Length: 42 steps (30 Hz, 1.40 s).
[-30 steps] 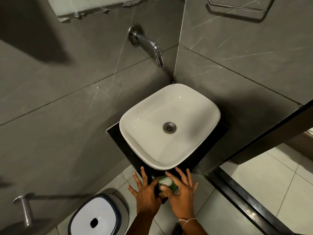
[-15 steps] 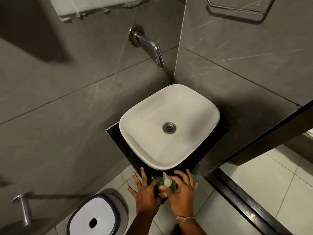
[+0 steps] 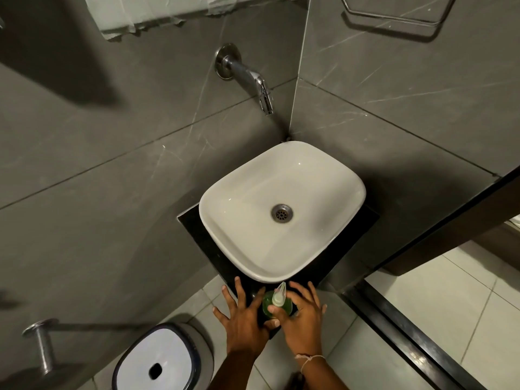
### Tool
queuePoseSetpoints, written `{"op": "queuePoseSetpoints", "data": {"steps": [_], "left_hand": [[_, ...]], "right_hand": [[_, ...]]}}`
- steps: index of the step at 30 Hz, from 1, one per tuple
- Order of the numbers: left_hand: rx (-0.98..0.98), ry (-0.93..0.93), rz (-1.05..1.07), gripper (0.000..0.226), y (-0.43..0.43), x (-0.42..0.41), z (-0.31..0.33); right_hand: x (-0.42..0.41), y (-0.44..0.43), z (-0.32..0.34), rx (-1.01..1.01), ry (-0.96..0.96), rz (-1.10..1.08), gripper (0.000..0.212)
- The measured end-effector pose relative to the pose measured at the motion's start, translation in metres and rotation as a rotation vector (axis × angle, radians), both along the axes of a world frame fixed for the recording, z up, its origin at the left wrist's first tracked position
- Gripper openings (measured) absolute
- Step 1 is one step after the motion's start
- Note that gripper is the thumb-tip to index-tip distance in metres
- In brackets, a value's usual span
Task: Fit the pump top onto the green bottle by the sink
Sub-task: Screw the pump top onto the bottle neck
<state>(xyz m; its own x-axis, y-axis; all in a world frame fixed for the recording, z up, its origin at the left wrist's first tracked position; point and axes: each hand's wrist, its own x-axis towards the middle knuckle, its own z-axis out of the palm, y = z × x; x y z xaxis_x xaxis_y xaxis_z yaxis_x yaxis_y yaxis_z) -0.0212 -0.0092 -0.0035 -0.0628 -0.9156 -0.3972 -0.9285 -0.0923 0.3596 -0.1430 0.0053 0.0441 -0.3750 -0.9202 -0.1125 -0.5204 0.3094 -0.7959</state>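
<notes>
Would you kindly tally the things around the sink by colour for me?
White: 2, the sink and the bin lid
Green: 1, the green bottle
Clear or pale: 1, the pump top
Chrome: 2, the tap and the wall peg
Total: 6

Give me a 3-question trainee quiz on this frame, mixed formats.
1. True or false: the pump top sits on the green bottle.
2. The bottle stands: A) in the basin B) on the dark counter at the basin's near edge C) on the bin.
3. Which hand has fingers on the pump collar?

Key: 1 true; 2 B; 3 the right hand, while the left hand steadies the bottle's side.
</notes>
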Motion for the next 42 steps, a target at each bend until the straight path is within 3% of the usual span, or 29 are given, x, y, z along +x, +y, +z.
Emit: {"op": "queuePoseSetpoints", "data": {"steps": [3, 12, 16, 25, 29, 32, 37, 42], "left_hand": [[0.007, -0.021, -0.015, 0.09, -0.0012, 0.0004, -0.0014], [-0.018, 0.01, 0.014, 0.069, -0.0005, 0.0009, -0.0009], [-0.018, -0.002, 0.005, 0.067, -0.0006, 0.001, 0.0004], [-0.014, 0.018, 0.026, 0.064, -0.0007, -0.0002, 0.004], [-0.009, -0.01, 0.023, 0.061, -0.0009, -0.0006, 0.0042], [-0.005, -0.011, 0.025, 0.062, -0.0017, -0.0012, 0.0044], [-0.013, -0.008, 0.029, 0.062, -0.0013, -0.0009, 0.0041], [-0.021, -0.019, 0.025, 0.063, -0.0008, -0.0009, 0.0019]], "right_hand": [[-0.0029, -0.0016, 0.0005, -0.006, 0.013, 0.011, 0.027], [-0.0067, 0.0002, -0.0017, 0.006, 0.058, 0.091, 0.046], [-0.0043, -0.0009, -0.0002, 0.007, 0.029, 0.039, 0.036], [-0.0032, 0.0004, -0.001, -0.017, 0.017, 0.066, 0.045], [-0.0037, 0.0004, -0.0028, -0.015, 0.028, 0.03, 0.032], [-0.0002, -0.0026, -0.0001, -0.009, 0.061, 0.01, 0.039], [-0.0027, 0.0007, -0.0039, -0.023, -0.003, 0.044, 0.036], [-0.0015, -0.0016, -0.0008, -0.013, 0.053, -0.003, 0.031]]}}
